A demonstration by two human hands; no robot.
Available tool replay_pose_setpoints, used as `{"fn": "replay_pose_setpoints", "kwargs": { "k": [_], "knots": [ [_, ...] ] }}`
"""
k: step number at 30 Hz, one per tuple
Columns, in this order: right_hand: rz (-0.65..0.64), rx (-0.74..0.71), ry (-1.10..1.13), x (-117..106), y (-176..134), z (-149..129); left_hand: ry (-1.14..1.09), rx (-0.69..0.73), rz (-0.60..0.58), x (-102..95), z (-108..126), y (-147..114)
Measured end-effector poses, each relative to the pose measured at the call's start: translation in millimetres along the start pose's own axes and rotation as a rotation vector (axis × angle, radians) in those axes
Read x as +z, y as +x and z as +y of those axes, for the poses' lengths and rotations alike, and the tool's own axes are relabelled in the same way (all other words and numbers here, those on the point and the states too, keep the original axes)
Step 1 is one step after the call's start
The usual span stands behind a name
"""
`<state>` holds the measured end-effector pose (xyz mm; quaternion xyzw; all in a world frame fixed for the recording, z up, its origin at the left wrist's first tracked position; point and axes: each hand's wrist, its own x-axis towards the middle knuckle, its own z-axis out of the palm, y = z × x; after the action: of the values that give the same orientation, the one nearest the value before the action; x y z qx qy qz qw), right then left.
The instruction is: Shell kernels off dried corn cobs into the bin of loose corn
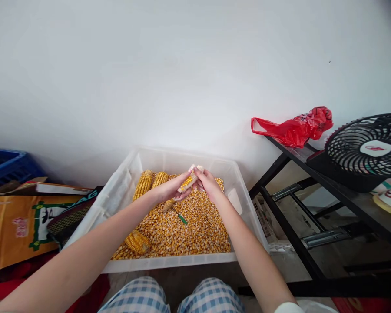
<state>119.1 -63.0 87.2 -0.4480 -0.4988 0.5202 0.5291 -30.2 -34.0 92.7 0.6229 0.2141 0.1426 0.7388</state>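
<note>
Both hands hold one partly stripped corn cob (186, 184) above a bin of loose kernels. Yellow kernels remain along part of it, and the rest is pale bare cob. My left hand (174, 186) is closed round its lower end. At the upper end, my right hand (207, 182) grips with the thumb on the cob. Loose corn kernels (189, 237) fill the translucent plastic bin (169, 263). Full ears of corn (143, 184) lie at its back left, and another ear (137, 242) rests at the front left. A green-handled tool (182, 218) lies on the kernels below my hands.
A cardboard box (6, 230) and a blue crate (13, 167) stand to the left. On the right, a black-framed table (288, 152) carries a red plastic bag (296, 128) and a black fan (371, 148). A white wall (182, 74) rises behind the bin.
</note>
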Motion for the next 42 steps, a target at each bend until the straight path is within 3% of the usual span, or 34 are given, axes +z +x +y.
{"fn": "replay_pose_setpoints", "kwargs": {
  "k": [6, 12, 18, 24, 27, 32, 38, 42],
  "knots": [
    [0.038, -0.025, -0.006, 8.4, -5.0, -1.2, 0.090, 0.019, 0.124, 3.3, -5.3, 5.5],
    [-0.099, -0.008, -0.001, 5.5, -10.6, -8.5, -0.033, -0.033, 0.013, 3.1, -4.4, 1.7],
    [-0.232, -0.035, 0.012, -1.0, -11.9, -9.4, -0.086, -0.025, 0.005, -3.3, -0.7, 0.9],
    [-0.077, 0.008, -0.085, 6.0, -10.3, -1.0, 0.032, 0.031, 0.067, 0.4, -7.0, 4.0],
    [-0.121, -0.003, -0.045, 6.2, -11.9, -3.8, 0.022, 0.024, 0.025, -0.2, -6.5, 2.3],
    [-0.216, -0.003, 0.015, 3.7, -14.5, -7.6, 0.060, 0.019, 0.103, -2.4, 0.4, -0.3],
    [-0.091, 0.021, -0.082, 10.4, -13.7, -0.4, 0.085, 0.025, 0.151, -1.9, -6.5, 3.0],
    [-0.209, 0.020, -0.037, 5.6, -14.2, -5.2, 0.087, 0.011, 0.070, -4.4, -6.4, 0.9]
  ]
}}
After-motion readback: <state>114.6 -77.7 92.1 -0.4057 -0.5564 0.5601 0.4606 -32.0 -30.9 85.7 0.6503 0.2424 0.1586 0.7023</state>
